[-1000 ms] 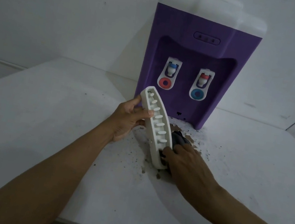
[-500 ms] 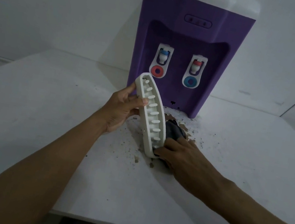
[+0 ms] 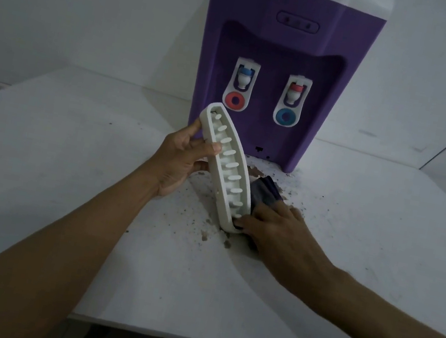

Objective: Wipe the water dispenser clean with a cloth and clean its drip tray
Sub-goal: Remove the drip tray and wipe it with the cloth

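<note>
Here, the left hand (image 3: 182, 163) grips the tilted drip tray (image 3: 231, 177). The right hand (image 3: 274, 233) holds a cloth (image 3: 267, 192) against it.

purple water dispenser (image 3: 282, 45) upright; white drip tray (image 3: 219, 189) tilted; dark cloth (image 3: 266, 193) beside

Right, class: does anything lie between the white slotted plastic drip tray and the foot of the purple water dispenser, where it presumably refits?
Yes. The dark crumpled cloth, held by the right hand, lies on the white table in that gap, among brown crumbly dirt before the purple dispenser. The left hand grips the white drip tray.
</note>
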A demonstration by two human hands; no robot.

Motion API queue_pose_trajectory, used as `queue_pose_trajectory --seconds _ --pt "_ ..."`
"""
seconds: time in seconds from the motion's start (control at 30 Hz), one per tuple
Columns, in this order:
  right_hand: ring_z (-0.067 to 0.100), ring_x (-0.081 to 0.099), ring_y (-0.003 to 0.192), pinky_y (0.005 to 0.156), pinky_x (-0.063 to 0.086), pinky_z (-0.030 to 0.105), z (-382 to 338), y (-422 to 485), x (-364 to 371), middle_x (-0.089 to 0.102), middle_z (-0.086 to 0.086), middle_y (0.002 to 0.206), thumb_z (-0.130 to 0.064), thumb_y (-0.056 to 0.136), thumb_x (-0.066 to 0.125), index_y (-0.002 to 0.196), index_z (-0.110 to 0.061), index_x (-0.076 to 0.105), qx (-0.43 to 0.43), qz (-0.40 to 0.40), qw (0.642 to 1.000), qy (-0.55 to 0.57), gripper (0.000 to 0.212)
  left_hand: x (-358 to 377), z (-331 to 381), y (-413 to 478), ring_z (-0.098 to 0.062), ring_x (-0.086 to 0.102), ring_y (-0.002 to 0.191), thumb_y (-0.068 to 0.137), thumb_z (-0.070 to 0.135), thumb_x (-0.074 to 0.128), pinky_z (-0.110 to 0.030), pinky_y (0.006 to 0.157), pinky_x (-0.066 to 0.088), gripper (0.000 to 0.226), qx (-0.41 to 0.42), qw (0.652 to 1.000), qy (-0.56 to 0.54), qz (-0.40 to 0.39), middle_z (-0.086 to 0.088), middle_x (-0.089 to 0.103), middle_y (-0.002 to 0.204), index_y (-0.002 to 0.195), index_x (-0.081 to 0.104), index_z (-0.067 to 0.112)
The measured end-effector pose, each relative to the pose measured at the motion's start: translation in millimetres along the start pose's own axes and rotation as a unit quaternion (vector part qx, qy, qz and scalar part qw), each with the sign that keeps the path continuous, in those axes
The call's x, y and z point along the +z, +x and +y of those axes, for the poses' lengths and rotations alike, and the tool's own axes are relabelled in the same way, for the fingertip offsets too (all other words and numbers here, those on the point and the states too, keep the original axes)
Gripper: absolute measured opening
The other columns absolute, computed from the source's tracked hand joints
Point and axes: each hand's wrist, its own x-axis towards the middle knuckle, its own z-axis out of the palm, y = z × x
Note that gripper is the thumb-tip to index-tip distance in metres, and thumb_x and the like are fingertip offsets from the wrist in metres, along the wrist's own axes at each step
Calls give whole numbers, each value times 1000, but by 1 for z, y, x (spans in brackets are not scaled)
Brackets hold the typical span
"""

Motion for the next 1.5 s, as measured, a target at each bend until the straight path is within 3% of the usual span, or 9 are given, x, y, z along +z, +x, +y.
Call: queue_pose_trajectory --seconds 0.1,0.23,0.4,0.6,0.87,1.03,1.17,1.3,1.5 --pt "21 51 86 70 47 36 9 2 4 62 3 101 -21 67 81 107 -21 65 -80 22 988 -129 44 -1 0 -2 -25 67 106 89 5 62 -35 83 57 57 -7 1000 -5 3 -9 70 115 142 46 20" --pt "17 51 90 75 43 30 33 7 0 61 -3 109 -21 77 76 112 -26 62 -166 37 975 -145 39 0 -1 -1 -25 68 104 89 5 63 -33 80 56 56 -8 1000 -4 10 -8 72 111 141 48 18" --pt "18 55 95 83 43 28 43 8 8 62 1 112 -14 78 71 115 -22 63 -153 78 983 -73 39 -1 0 -1 -24 69 101 89 6 63 -32 78 57 55 -7 1000 -3 11 -8 72 110 140 48 19" --pt "24 60 91 76 55 35 41 46 -10 66 7 109 -22 90 55 121 -13 61 -34 194 980 41 32 -2 0 -2 -24 68 101 90 7 62 -31 78 56 55 -2 1000 -5 6 -9 71 113 141 48 22" --pt "19 58 84 70 51 27 41 26 16 67 3 110 -13 80 71 113 -18 66 -45 130 989 45 34 -5 1 -2 -25 68 104 89 6 63 -32 81 56 55 -4 1000 -18 5 -9 71 114 140 49 21" --pt "7 51 96 85 43 21 41 -9 25 62 -9 110 -26 92 49 113 -28 62 -55 78 990 105 24 -5 -3 -2 -24 68 103 89 6 62 -32 81 56 53 -6 1000 -19 8 -7 72 111 139 50 20" --pt "10 43 108 90 40 29 39 -12 18 47 -6 124 -36 91 57 129 -31 48 82 95 982 143 40 -10 -3 -1 -23 68 99 91 5 60 -34 81 56 48 -11 1000 -18 17 -5 72 107 136 53 19" --pt "28 25 136 107 29 48 54 10 6 33 1 149 -66 82 50 147 -32 21 304 -1 925 226 78 -13 -5 -1 -22 67 99 92 5 58 -37 85 56 45 -20 999 -17 22 -6 70 110 135 54 20" --pt "27 48 123 100 45 47 73 44 14 47 4 142 -65 77 61 146 -24 28 347 -92 878 318 87 -7 -5 1 -21 68 97 93 5 56 -35 82 56 46 -25 999 -19 32 -7 70 111 137 53 19"
